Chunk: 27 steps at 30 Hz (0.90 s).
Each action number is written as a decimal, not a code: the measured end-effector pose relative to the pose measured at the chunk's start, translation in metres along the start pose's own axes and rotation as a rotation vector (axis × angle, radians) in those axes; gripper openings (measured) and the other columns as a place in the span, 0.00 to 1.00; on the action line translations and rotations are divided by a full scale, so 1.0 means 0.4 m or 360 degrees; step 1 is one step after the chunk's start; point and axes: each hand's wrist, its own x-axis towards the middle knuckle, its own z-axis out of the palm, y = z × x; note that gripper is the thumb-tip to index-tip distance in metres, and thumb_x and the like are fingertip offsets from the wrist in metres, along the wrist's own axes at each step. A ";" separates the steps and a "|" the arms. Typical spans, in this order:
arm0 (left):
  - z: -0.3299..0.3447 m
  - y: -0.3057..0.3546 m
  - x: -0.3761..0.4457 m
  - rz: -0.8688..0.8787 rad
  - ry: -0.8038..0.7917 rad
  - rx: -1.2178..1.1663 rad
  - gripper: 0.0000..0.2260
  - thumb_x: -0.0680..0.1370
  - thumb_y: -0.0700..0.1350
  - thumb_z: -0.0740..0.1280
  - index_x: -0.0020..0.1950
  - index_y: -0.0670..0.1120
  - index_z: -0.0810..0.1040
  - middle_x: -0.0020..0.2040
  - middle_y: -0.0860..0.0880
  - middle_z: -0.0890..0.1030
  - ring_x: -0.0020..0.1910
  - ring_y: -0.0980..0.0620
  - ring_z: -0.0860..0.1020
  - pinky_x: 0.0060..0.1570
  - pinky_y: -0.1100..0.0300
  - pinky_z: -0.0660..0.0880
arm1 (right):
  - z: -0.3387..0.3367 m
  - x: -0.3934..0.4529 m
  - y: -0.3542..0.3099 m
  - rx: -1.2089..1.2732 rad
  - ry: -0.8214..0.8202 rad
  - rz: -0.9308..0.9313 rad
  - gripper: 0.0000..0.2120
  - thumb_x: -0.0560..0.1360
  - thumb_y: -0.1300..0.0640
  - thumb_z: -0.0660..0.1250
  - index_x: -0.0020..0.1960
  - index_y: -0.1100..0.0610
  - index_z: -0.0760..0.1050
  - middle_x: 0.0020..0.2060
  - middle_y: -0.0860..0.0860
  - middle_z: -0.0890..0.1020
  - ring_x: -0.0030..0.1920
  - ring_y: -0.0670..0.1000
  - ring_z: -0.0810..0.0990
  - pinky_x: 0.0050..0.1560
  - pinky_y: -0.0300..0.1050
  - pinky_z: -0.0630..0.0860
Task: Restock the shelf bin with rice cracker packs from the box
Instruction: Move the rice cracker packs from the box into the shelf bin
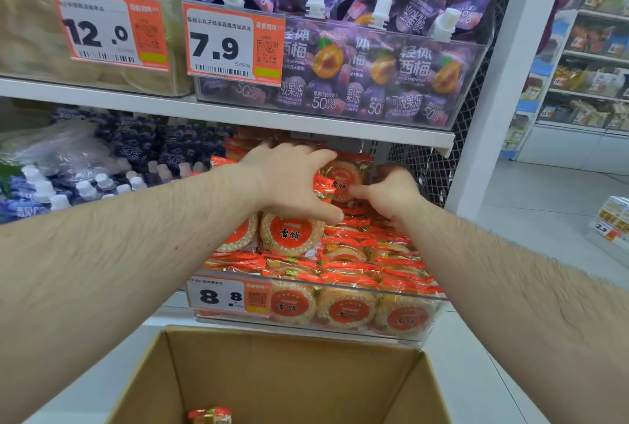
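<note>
1. Rice cracker packs (291,233): each holds a round, pale, puffed cracker in a clear wrapper with crimped red-orange ends and a red disc printed with characters at its centre.
2. Location: the packs fill a clear shelf bin (439,308) on the lower shelf, heaped above its front wall. A white and orange price tag (228,297) reading 8.8 is fixed to the left of the bin's front.
3. Count, bin: three packs stand face-out behind the front wall. Two more show their red discs on top of the heap, under the left hand. One pack is upright between the two hands. The remainder lie edge-on in stacked layers and cannot be counted.
4. Count, box: one open cardboard box (296,376) stands below the bin. A single pack (210,416) shows at the bottom edge of the view; the rest of the box floor is cut off.
5. Left hand (289,182): fingers spread wide and lightly curved, reaching over the heap. The thumb points right and lies on the packs; the forefinger touches the upper edge of the upright pack (342,182).
6. Right hand (391,193): fingers curled toward the back of the bin, thumb extended left and pressed on the face of the upright pack. Whether the fingers close behind it cannot be told.
7. Surroundings: the upper shelf carries a clear bin of purple spouted pouches (374,59), tagged 7.9, and beside it a bin tagged 12.0.
</note>
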 end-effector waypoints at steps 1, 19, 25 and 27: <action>-0.001 0.003 -0.008 0.0038 0.0089 -0.0011 0.43 0.69 0.70 0.65 0.78 0.54 0.55 0.76 0.51 0.64 0.73 0.48 0.64 0.72 0.47 0.59 | -0.002 -0.020 -0.006 -0.0061 0.0137 -0.0037 0.20 0.64 0.49 0.79 0.53 0.53 0.80 0.47 0.49 0.84 0.48 0.51 0.82 0.54 0.50 0.79; 0.375 0.002 -0.483 -0.0022 -0.0488 -0.0505 0.17 0.72 0.49 0.67 0.60 0.55 0.69 0.47 0.59 0.76 0.44 0.56 0.73 0.44 0.57 0.73 | 0.338 -0.581 0.271 -0.0261 -0.0358 -0.0619 0.09 0.66 0.55 0.65 0.31 0.50 0.66 0.25 0.44 0.70 0.32 0.53 0.74 0.35 0.49 0.74; 0.491 -0.054 -0.509 -0.0164 -0.0998 -0.0309 0.21 0.76 0.51 0.65 0.68 0.52 0.68 0.58 0.52 0.77 0.55 0.50 0.76 0.51 0.52 0.77 | 0.553 -0.616 0.474 -0.0616 -0.0912 0.0273 0.05 0.73 0.56 0.63 0.38 0.52 0.72 0.40 0.51 0.81 0.45 0.57 0.80 0.42 0.44 0.77; 0.525 -0.073 -0.516 -0.0229 -0.1007 -0.0321 0.20 0.76 0.46 0.65 0.68 0.50 0.68 0.57 0.50 0.77 0.55 0.49 0.77 0.53 0.51 0.77 | 0.622 -0.630 0.527 -0.0675 -0.0991 0.0522 0.04 0.74 0.54 0.64 0.46 0.53 0.76 0.48 0.54 0.83 0.52 0.57 0.81 0.45 0.42 0.76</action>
